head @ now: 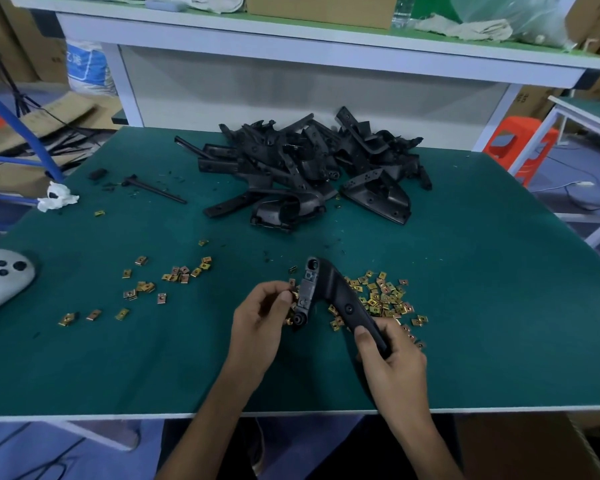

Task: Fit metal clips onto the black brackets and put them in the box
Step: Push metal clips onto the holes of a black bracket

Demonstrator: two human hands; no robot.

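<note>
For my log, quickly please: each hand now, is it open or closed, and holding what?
Left hand: closed, pinching a metal clip at the black bracket.
Right hand: closed, gripping the black bracket's lower arm.

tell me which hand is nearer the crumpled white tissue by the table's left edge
Left. The left hand, pinching a metal clip against the black bracket, sits right of the tissue and nearer the person; the right hand, gripping the bracket, is farther right again.

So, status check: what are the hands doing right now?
Right hand grips angled black plastic bracket. Left hand pinches small gold metal clip against it. Nothing in the way.
</note>
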